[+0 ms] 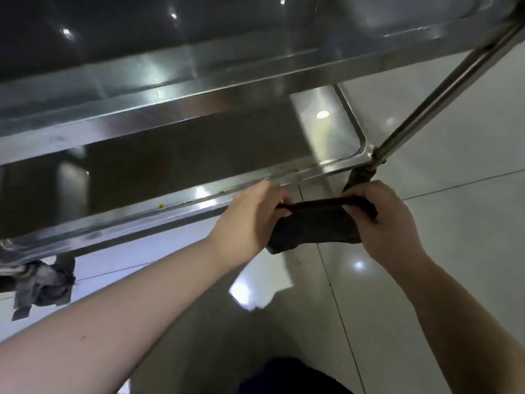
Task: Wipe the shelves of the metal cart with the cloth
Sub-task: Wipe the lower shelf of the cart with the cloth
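Head view, metal cart point(176, 115) filling the far left, its lower shelf point(170, 166) crumb-speckled along the near rim, left hand point(250, 217) and right hand point(389, 223) stretching a dark cloth point(315, 226) between clenched fingers point(279, 210), just near of the shelf's right corner, above the tiled floor point(440, 137).

cart point(176, 115) cut off left; fingertips hidden behind cloth point(315, 226).

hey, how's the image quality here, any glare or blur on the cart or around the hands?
Head view: bright ceiling-light glare spots on the cart shelves and glossy floor; wide-angle bending of the cart leg; slight motion softness overall, though the left hand, right hand and dark cloth read clearly.
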Tool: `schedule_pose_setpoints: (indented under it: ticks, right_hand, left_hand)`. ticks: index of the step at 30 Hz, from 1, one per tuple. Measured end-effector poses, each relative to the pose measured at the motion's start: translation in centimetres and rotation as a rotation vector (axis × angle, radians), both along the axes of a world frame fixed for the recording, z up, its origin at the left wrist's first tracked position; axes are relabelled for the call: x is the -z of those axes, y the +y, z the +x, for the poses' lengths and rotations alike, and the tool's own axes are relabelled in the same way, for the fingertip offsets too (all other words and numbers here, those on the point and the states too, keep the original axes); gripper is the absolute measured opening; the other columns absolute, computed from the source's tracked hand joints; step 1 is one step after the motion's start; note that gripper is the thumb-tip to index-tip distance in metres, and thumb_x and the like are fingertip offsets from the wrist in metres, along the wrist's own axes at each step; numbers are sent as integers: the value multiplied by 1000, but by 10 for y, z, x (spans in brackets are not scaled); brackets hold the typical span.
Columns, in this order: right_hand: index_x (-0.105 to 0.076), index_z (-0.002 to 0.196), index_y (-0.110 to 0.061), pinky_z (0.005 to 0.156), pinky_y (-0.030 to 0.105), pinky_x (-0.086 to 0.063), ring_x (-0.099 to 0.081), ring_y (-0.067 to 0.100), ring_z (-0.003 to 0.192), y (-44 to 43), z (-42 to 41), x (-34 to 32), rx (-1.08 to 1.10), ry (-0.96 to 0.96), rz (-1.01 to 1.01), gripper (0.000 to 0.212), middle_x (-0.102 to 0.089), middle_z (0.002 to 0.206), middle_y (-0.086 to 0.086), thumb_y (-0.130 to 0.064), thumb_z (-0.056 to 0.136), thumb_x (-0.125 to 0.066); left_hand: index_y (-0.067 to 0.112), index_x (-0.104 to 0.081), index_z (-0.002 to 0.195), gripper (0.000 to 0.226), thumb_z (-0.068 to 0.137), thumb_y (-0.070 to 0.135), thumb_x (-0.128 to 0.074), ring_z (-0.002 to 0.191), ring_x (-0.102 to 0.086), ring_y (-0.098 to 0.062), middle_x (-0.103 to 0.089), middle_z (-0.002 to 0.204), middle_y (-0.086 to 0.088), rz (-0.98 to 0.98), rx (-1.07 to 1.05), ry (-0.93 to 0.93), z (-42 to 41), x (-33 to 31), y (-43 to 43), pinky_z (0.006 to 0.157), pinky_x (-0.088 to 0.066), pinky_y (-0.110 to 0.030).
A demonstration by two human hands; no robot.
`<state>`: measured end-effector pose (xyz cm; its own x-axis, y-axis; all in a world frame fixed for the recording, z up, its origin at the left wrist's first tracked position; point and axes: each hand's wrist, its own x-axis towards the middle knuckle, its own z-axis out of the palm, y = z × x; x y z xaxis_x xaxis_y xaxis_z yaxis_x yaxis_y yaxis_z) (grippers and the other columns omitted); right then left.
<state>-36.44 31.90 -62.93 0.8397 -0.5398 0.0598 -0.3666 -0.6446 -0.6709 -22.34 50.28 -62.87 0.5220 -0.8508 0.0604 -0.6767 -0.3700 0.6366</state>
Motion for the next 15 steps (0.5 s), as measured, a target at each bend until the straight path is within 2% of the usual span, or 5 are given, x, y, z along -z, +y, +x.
schedule_pose_setpoints:
  ticks: [3, 6, 9, 11, 15]
  right_hand:
    - [-70, 104, -11, 86, 10, -35, -51, 9, 94, -44, 72, 3, 35, -61, -162, 16, -62, 100, -1, -10, 90, -63]
    - [-56, 133, -21, 102, 39, -37, -44, 35, 125, -78, 151, 32, 108, 138, -378, 41, -51, 136, 10, -24, 92, -57]
    - [-27, 152, -36, 120, 47, -11, -13, 34, 147, -69, 182, 88, -135, 404, -422, 62, -19, 162, 0, -48, 95, -49]
    - [-9, 151, -52, 118, 58, 6, 8, 38, 149, -55, 180, 123, -264, 508, -374, 64, 0, 164, -13, -63, 94, -37]
    - [4, 144, -63, 110, 68, 12, 14, 42, 147, -48, 174, 149, -221, 531, -444, 62, 7, 163, -16, -72, 87, -18]
  left_hand:
    - [14, -64, 107, 16, 96, 22, -55, 98, -57, -28, -64, 102, -8, -74, -173, -111, 54, 8, -45, 84, -45, -40]
    - [16, -54, 129, 33, 99, 30, -50, 121, -50, -34, -56, 131, -14, 180, -431, -220, 111, 38, -76, 98, -41, -43]
    - [24, -32, 151, 51, 101, 32, -43, 146, -22, -31, -24, 160, -10, 456, -523, -166, 121, 87, -57, 117, -23, -45]
    - [35, -15, 155, 57, 103, 38, -37, 151, 2, -28, -3, 165, -2, 551, -508, -191, 113, 115, -34, 121, -1, -48]
    - [40, -16, 155, 55, 101, 46, -29, 151, 8, -26, -3, 165, 2, 491, -529, -296, 113, 139, -10, 118, 14, -49]
